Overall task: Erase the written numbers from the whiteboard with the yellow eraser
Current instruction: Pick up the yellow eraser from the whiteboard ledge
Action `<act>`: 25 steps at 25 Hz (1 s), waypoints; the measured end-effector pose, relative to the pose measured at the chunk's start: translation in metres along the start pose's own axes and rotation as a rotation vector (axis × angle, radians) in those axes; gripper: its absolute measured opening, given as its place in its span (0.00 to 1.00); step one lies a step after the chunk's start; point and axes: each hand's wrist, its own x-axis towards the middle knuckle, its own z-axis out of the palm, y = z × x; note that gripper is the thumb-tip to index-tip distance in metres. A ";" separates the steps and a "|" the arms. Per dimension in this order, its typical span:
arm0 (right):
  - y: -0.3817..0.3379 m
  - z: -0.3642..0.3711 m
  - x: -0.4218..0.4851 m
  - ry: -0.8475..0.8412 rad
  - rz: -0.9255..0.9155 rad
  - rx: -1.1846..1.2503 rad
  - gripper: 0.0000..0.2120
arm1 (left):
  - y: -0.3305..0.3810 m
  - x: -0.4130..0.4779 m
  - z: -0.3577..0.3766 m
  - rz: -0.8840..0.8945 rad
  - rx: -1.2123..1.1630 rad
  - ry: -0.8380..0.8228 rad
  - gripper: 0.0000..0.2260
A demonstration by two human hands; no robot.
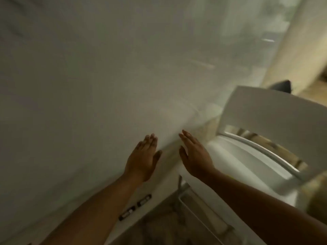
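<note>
From the head camera, everything is smearing with motion blur, so fine detail is hard to read. I am holding both my bare arms out in front of me, reaching up from the bottom of the frame. My left hand (143,159) is lying open, fingers straight and close together, thumb out to the side, over the pale surface of the whiteboard (88,94); whether the palm is actually touching it, I cannot tell. My right hand (194,156) is also stretching open and flat, fingers together and pointing up and to the left, thumb apart, near the board's lower right edge. Neither hand is gripping anything, and the two hands are sitting near each other but apart.

The whiteboard is filling most of the view, tilting across the frame. I am not making out any written numbers on it in this blur, only faint greyish smudging toward the upper right. The yellow eraser is not showing anywhere I can make out.

Along the board's lower edge, beside my left forearm, two dark markers (135,207) are lying end to end. To the right of my right hand, a white chair (265,121) is standing beside the board, its backrest showing a slot opening.
</note>
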 end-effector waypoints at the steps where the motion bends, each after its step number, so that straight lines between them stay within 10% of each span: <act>1: 0.032 0.001 -0.012 -0.034 0.076 -0.042 0.24 | 0.014 0.012 0.024 -0.005 -0.068 -0.050 0.54; 7: 0.209 0.016 -0.093 -0.363 0.569 -0.170 0.28 | 0.105 0.047 0.161 0.037 -0.234 -0.515 0.29; 12: 0.283 0.030 -0.122 -0.451 0.595 -0.230 0.36 | 0.152 0.063 0.225 0.148 -0.223 -0.726 0.29; 20: 0.275 0.057 -0.075 -0.446 0.552 -0.189 0.31 | 0.090 0.032 0.174 -0.304 -0.589 -0.649 0.23; 25: 0.133 0.095 -0.018 -0.384 0.369 0.234 0.22 | -0.008 -0.041 0.163 -0.601 -0.739 -0.424 0.09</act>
